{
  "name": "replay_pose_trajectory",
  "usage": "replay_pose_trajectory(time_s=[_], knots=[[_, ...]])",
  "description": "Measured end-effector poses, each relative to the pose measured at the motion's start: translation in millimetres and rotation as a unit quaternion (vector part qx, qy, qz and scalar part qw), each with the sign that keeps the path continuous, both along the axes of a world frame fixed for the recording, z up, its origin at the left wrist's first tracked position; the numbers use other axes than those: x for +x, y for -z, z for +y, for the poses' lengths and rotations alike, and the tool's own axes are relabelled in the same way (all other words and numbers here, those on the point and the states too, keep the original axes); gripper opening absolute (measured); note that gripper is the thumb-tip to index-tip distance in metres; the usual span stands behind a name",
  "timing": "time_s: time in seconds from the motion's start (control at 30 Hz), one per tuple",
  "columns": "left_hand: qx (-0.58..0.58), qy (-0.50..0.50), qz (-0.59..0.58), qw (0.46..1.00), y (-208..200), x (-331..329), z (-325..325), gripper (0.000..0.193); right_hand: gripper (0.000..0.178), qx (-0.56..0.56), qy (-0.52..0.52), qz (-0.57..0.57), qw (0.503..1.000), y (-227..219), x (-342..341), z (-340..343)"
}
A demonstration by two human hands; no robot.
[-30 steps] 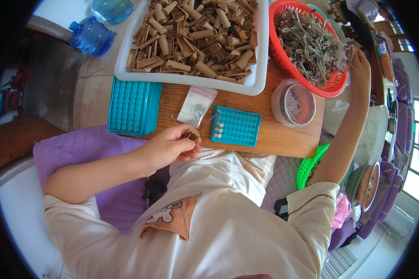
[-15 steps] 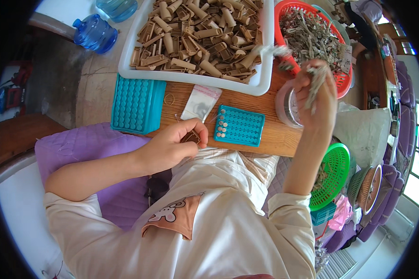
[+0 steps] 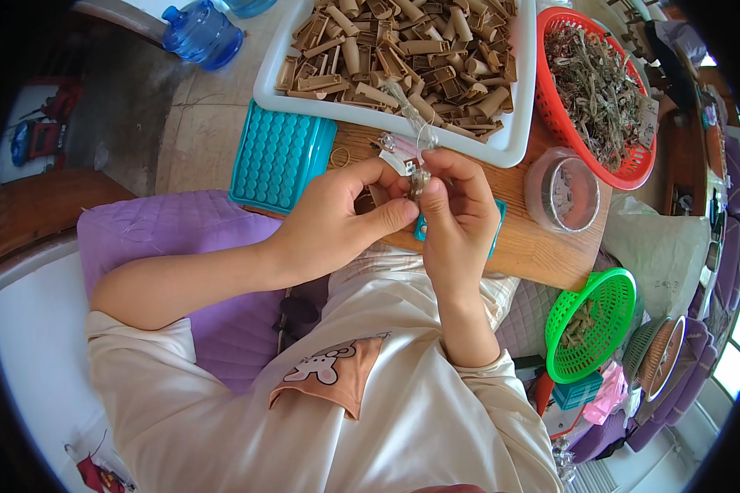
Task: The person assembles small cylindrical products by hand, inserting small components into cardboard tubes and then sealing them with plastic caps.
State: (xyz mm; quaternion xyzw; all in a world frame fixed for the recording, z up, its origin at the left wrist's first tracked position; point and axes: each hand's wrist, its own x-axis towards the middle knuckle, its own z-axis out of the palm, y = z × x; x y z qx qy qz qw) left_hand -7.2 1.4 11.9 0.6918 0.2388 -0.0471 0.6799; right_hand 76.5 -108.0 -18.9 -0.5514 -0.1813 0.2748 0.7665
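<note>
My left hand and my right hand meet above the wooden table's near edge, fingertips almost touching. Pinched in my right fingers is a thin, translucent, wiry bundle. Its loose strands stick up toward the white bin. My left thumb and index finger close round a small brown plastic piece, mostly hidden by the fingers. A small teal tray lies beneath my right hand, largely covered by it. Behind the fingertips, a clear packet shows only in part.
Brown plastic shells fill a white bin at the back. A red basket of wiry bundles and a clear round tub stand right. At left are a teal tray stack and blue water jug. A green basket sits lower right.
My right hand has come left from beside the red basket, bringing the wiry bundle to my left hand. My left hand has risen slightly, and the whole view has shifted.
</note>
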Motion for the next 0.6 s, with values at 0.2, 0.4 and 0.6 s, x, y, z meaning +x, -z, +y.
replay_pose_trajectory(time_s=[0.2, 0.4, 0.6], knots=[[0.043, 0.023, -0.046, 0.998, 3.5, -1.0, -2.2, 0.026, 0.017, -0.032, 0.065, -0.114, 0.991, -1.4, -5.8, 1.6], [-0.087, -0.031, -0.111, 0.990, 9.6, 1.7, -2.4, 0.025, 0.021, -0.060, 0.155, -0.348, 0.923, 3.7, -8.3, 5.3], [-0.094, -0.060, -0.026, 0.993, -6.5, 2.3, -0.3, 0.027, 0.016, -0.073, 0.117, -0.292, 0.946, -6.7, -5.8, -11.5]])
